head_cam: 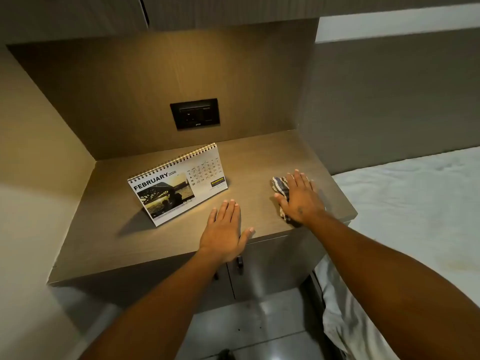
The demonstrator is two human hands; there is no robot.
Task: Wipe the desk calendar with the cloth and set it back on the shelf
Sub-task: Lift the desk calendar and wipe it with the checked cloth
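A spiral-bound desk calendar (179, 183) showing February 2026 with a bridge photo stands upright on the wooden shelf (109, 229), left of centre and angled. My left hand (224, 229) lies flat on the shelf with its fingers spread, just right of the calendar's front corner and not touching it. My right hand (298, 198) rests palm down on a striped cloth (280, 187) near the shelf's right edge. The cloth is bunched, and most of it is hidden under the hand.
A black wall socket plate (194, 113) sits in the alcove's back panel. Walls close the alcove at the left and back. Cabinet doors with dark handles (239, 262) are below the shelf. A bed with white sheets (415, 203) lies to the right.
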